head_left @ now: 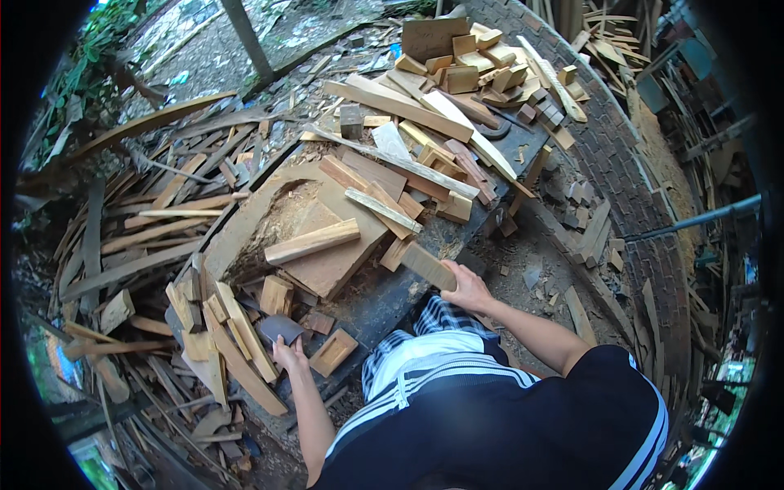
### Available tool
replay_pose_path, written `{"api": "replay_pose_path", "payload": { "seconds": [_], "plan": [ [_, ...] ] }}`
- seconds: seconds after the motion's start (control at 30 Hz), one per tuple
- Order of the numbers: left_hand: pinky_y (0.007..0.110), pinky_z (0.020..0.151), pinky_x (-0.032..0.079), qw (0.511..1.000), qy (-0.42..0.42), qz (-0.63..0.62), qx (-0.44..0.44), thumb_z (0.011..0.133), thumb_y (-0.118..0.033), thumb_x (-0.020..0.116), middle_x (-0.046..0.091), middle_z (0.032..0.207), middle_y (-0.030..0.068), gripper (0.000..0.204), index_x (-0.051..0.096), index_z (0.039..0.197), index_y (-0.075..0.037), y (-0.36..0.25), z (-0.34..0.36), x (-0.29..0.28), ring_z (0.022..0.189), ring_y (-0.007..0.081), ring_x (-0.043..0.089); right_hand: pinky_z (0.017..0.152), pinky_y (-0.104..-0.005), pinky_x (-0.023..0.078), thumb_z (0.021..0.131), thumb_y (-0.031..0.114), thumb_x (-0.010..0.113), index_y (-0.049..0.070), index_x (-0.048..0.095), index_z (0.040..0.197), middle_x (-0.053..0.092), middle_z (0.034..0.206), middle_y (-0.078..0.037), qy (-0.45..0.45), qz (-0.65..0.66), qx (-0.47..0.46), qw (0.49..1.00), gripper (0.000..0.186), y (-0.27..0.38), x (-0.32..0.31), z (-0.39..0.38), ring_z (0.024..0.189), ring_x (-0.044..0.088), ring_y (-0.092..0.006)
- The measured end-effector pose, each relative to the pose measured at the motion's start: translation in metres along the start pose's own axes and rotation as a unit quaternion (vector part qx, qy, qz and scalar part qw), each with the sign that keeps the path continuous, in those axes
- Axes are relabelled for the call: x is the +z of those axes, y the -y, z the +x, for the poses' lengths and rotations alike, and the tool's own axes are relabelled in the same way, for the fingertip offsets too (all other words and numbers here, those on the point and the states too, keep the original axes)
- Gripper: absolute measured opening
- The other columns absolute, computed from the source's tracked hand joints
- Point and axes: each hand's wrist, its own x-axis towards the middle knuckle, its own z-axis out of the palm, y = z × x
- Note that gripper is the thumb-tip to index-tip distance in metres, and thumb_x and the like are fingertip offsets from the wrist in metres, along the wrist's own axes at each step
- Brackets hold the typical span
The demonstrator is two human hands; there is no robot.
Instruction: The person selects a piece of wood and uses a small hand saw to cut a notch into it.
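Note:
My left hand [291, 357] is closed on a curved dark grey sheet [280, 328], perhaps sandpaper, above the lower left part of a dark work surface [382, 298]. My right hand [467, 286] grips a flat rectangular wood block [427, 265] at its near end. Just right of my left hand lies a small hollowed wooden piece [333, 353]. A square wood block [276, 294] lies behind the grey sheet. Farther back, a pale stick [310, 241] rests on a broad brown board [343, 269].
Mixed offcuts [474, 73] are heaped at the back of the surface. Loose planks [147, 220] pile up along the left, and more strips [229, 343] lie by my left arm. A brick path [621, 196] runs along the right, beside a blue pipe [710, 219] and stacked scrap wood.

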Motion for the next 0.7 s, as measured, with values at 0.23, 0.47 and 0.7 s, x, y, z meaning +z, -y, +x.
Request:
{"api": "replay_pose_path", "payload": {
  "seconds": [0.23,0.47,0.7],
  "plan": [
    [0.053,0.096,0.055,0.999,-0.019,0.003,0.045,0.103,-0.007,0.047,0.061,0.122,0.0143,0.031,0.051,0.133,-0.004,0.03,-0.06,0.025,0.111,0.0343,0.064,0.101,-0.0465,0.048,0.074,0.035,0.071,0.012,0.044,0.144,0.061,0.129,-0.025,-0.044,0.095,0.06,0.993,0.078,-0.048,-0.044,0.054,0.119,0.06,-0.0409],
    [0.048,0.1,0.054,0.996,-0.073,-0.041,-0.035,0.105,-0.012,0.044,0.06,0.125,0.0136,0.031,0.052,0.134,-0.007,0.089,-0.126,0.065,0.113,0.0319,0.063,0.101,-0.0466,0.048,0.076,0.034,0.07,0.009,0.042,0.145,0.061,0.129,-0.027,-0.044,0.134,-0.004,0.99,0.079,-0.055,-0.088,0.111,0.12,0.06,-0.0416],
    [0.051,0.099,0.054,0.997,-0.05,-0.042,-0.043,0.103,-0.012,0.048,0.059,0.125,0.015,0.028,0.052,0.13,-0.005,0.115,-0.167,0.094,0.112,0.0345,0.063,0.107,-0.0468,0.044,0.075,0.032,0.069,0.005,0.04,0.145,0.052,0.139,-0.027,-0.118,0.062,-0.157,0.978,0.081,-0.012,-0.148,0.201,0.127,0.052,-0.0428]
  ]
}}
